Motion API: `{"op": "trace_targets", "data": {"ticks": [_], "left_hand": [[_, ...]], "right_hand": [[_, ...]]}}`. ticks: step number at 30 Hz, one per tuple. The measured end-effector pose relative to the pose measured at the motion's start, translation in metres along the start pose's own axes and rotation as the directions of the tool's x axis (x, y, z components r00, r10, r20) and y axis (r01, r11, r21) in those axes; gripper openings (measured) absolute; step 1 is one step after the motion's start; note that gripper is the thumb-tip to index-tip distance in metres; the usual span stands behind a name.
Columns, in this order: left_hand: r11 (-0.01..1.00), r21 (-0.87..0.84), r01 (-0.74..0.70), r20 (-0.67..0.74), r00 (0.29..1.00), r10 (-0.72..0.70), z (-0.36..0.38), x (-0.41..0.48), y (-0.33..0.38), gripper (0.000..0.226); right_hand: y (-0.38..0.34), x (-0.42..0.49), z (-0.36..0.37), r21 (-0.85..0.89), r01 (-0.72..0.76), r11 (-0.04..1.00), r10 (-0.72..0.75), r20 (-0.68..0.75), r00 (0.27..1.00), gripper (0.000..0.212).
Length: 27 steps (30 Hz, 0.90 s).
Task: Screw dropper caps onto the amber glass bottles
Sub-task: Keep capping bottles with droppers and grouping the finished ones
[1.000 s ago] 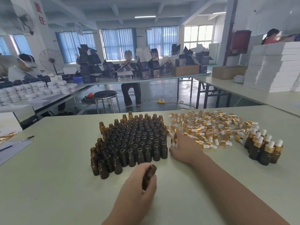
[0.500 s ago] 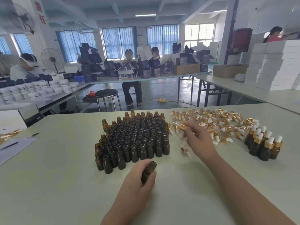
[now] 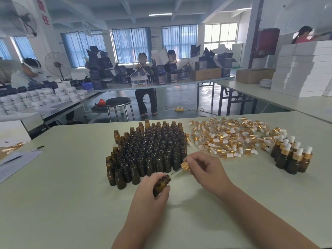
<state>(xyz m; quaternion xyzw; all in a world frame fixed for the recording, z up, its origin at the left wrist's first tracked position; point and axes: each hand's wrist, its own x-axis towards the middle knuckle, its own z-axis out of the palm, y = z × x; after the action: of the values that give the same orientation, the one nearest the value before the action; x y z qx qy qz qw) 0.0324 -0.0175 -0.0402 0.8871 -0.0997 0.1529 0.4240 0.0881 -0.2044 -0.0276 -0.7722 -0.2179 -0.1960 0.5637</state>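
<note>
- Head view, lower centre: left hand (image 3: pixel 149 193) grips one amber bottle (image 3: pixel 161 185), fingers curled round its body. The bottle is tilted, open mouth toward the right.
- Right hand (image 3: pixel 206 171) pinches a dropper cap (image 3: pixel 185 166) by its gold collar. The glass pipette slants down-left, its tip just beside the bottle mouth; I judge it not yet inside.
- Done so far: at the right edge of the frame a small cluster of capped bottles (image 3: pixel 291 155) stands upright on the table (image 3: pixel 71 203).
- Left to do: mid-frame, a large block of open bottles (image 3: pixel 149 148), upright and packed tight, none capped. It far outnumbers the finished cluster, so I judge the job to be in its early part.
- Supply: a pile of loose caps (image 3: pixel 231 139) lies between the block and the finished cluster, right of centre.
- Contents: the open mouths look dark. I see no liquid, though the amber glass is too dark to be sure.
</note>
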Motion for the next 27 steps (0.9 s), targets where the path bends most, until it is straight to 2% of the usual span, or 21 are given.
{"op": "trace_targets", "data": {"ticks": [10,14,17,23,27], "left_hand": [[0.999,0.007,-0.035,-0.037,0.999,0.035,0.003,0.000,-0.004,0.039],[1.000,-0.012,-0.023,-0.050,0.998,0.022,0.003,0.000,-0.005,0.029],[0.999,-0.026,-0.019,-0.044,0.999,0.018,0.003,0.001,-0.005,0.022],[0.999,-0.011,-0.036,-0.043,0.998,0.035,0.002,0.000,-0.004,0.023],[0.999,-0.004,-0.046,-0.038,0.998,0.046,0.002,0.000,-0.004,0.022]], "right_hand": [[-0.006,-0.003,0.003,0.036,-0.082,0.996,0.075,0.167,0.983,0.014],[-0.009,-0.003,0.002,0.109,-0.159,0.981,0.123,0.279,0.952,0.013],[-0.008,-0.004,0.002,0.071,-0.172,0.983,0.139,0.334,0.932,0.013],[0.001,-0.004,0.003,-0.072,-0.115,0.991,0.132,0.322,0.937,0.013],[0.007,-0.004,0.004,-0.192,-0.054,0.980,0.113,0.313,0.943,0.039]]}}
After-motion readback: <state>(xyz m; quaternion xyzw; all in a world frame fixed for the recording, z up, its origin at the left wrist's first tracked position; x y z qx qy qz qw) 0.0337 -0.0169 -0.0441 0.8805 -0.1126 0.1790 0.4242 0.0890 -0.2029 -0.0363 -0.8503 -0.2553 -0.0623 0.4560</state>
